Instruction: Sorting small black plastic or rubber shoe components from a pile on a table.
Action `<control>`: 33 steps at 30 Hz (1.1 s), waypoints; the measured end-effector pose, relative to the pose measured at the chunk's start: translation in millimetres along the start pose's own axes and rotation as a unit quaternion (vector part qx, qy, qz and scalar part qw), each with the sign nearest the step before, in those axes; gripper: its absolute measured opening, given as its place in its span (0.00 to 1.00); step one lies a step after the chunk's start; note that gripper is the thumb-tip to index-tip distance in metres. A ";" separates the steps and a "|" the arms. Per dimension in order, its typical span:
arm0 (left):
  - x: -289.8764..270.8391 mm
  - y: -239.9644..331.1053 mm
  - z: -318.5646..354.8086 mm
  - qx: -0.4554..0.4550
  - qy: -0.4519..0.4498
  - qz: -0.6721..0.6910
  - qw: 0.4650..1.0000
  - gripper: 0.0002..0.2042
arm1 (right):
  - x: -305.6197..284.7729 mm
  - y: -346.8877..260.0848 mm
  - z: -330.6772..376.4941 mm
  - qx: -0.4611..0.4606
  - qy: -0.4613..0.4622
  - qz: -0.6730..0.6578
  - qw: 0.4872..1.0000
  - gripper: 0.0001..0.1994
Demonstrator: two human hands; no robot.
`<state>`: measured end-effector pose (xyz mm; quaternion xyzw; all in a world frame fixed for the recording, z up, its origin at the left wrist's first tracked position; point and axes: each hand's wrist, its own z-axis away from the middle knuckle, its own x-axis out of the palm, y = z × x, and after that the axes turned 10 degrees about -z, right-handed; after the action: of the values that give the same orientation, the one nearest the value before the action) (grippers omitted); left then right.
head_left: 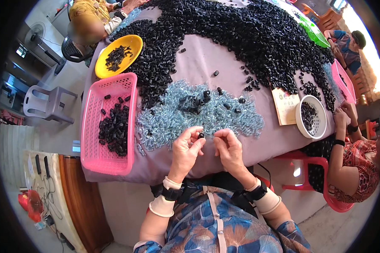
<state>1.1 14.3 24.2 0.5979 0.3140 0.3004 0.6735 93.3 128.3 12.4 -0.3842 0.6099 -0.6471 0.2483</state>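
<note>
Just in front of me, my left hand pinches a small black plastic cap between thumb and fingers. A short gap to its right, my right hand is closed in a pinch; anything between its fingertips is too small to make out. Beyond both hands spreads a pile of small clear bluish pieces, with several black caps lying on top. To the left stands a pink perforated basket partly filled with black caps.
A huge heap of black caps covers the far table. A yellow plate sits far left; a white bowl and a booklet are at right. Co-workers sit at the far left and right. A grey chair stands left.
</note>
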 end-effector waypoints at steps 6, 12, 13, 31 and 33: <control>4.5 -10.3 9.7 -0.028 0.004 0.000 1.000 0.10 | 2.7 -5.6 -3.5 -0.032 -0.027 0.041 0.998 0.03; 9.7 -16.8 12.5 -0.022 0.008 -0.028 0.999 0.09 | 1.3 -4.5 0.1 -0.076 -0.056 0.098 0.991 0.04; 10.0 -17.2 12.8 -0.006 0.010 -0.041 0.999 0.09 | 0.9 -3.7 0.4 -0.098 -0.073 0.107 0.987 0.04; 1.4 -15.6 11.9 -0.021 -0.035 0.032 0.999 0.07 | 2.3 -16.0 -7.2 -0.142 -0.159 0.152 0.965 0.11; 0.3 -16.4 11.6 -0.034 -0.036 0.061 0.997 0.07 | 2.7 -16.0 -4.6 -0.084 -0.140 0.133 0.978 0.11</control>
<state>10.9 5.7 8.8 0.6035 0.2420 0.3298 0.6844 90.4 131.0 28.7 -0.4061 0.6671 -0.4944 0.3815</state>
